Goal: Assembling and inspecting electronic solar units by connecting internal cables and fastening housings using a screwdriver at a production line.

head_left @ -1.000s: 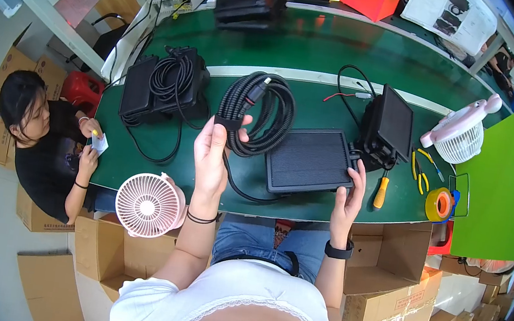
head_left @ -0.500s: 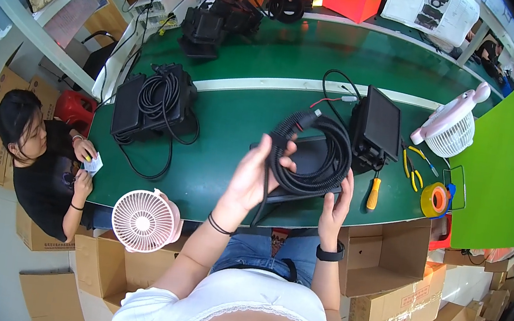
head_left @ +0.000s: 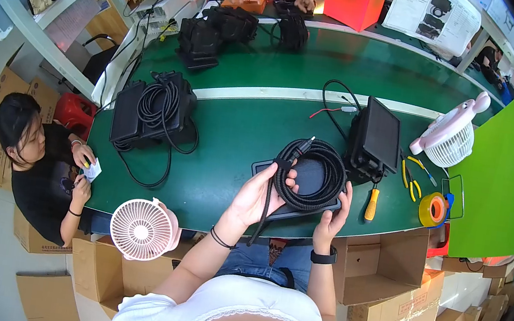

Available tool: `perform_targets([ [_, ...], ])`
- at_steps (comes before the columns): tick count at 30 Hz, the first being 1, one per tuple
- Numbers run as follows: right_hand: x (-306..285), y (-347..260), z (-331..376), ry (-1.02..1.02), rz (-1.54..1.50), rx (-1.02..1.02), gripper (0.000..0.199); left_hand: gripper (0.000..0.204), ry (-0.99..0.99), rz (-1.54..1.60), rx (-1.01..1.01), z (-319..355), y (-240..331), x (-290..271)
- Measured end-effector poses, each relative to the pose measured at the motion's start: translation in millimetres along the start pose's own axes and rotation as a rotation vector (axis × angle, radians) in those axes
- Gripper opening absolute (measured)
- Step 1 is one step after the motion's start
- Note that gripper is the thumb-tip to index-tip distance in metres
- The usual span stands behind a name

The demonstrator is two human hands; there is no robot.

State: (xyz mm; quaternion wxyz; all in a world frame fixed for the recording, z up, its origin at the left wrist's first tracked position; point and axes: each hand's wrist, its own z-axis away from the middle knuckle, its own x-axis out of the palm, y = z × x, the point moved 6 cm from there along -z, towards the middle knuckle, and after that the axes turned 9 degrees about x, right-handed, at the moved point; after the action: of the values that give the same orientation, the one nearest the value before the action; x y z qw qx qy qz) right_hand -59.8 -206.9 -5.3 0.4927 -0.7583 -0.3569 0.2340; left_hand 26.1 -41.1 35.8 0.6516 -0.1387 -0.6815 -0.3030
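A coil of black corrugated cable [head_left: 334,182] lies over a flat black rectangular device [head_left: 308,177] at the table's near edge. My left hand [head_left: 259,194] is closed around the coil's left side, by a dark strap. The cable's plug end points up above those fingers, and a loose length hangs below. At the device's right corner, my right hand [head_left: 332,217] grips its edge between thumb and fingers, close against the coil. Just beyond, to the right, stands a black box-shaped unit [head_left: 374,137] with thin leads at its back.
Coiled black cable [head_left: 157,102] sits on black units at left. Right are a screwdriver [head_left: 372,205], pliers [head_left: 409,179], yellow tape [head_left: 433,210] and a fan [head_left: 448,137]. Another fan [head_left: 142,230] stands at the near edge. A person [head_left: 42,165] sits left; another's hands work across the table.
The coil has settled lower and flatter over the black device, still in my left hand. My right hand stays at the device's right corner. Across the table, the other person's hands have shifted.
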Motion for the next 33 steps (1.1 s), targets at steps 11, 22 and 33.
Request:
perform_targets([
  [11, -3.8, 62.1, 13.8, -0.047, -0.052, 0.057, 0.055, 0.043, -0.001, 0.064, -0.003, 1.6, -4.6, -3.5],
  [22, 15.7, -22.9, -37.1, -0.170, 0.228, 0.207, 0.048, 0.044, 0.004, -0.719, 0.690, 9.4, 69.9, 46.5],
  [33, 39.8, -16.9, -64.5, -0.239, 0.270, 0.220, 0.043, 0.064, 0.329, -1.395, 0.683, 55.5, 112.5, -31.6],
])
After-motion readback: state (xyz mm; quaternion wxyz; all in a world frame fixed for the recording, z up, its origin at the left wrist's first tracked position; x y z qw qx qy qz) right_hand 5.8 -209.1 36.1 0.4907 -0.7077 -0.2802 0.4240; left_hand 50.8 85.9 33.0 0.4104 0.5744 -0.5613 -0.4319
